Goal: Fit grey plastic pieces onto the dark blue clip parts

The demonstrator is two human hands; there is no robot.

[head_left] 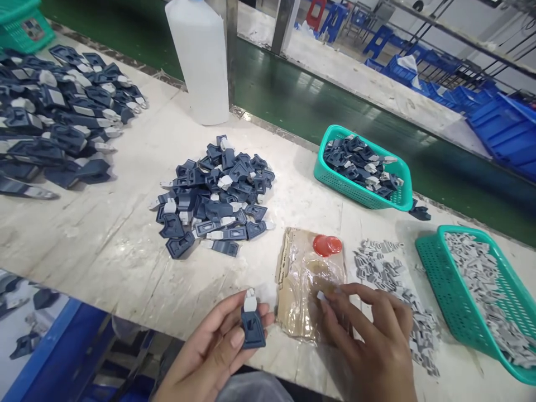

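My left hand [213,346] holds a dark blue plastic part [252,326] with a light grey insert at its top, near the table's front edge. My right hand [368,335] rests over a taped cardboard pad [299,273] and pinches a small grey piece [320,295] at its fingertips. A red cap [327,245] sits on the pad's far end. Loose grey pieces [389,268] lie just right of that hand. A heap of dark blue parts [215,195] lies in the middle of the table.
A teal basket of grey pieces [481,290] stands at the right, another teal basket of blue parts [362,167] behind it. A bigger spread of blue parts [58,117] fills the left. A white plastic jug [201,56] stands at the back.
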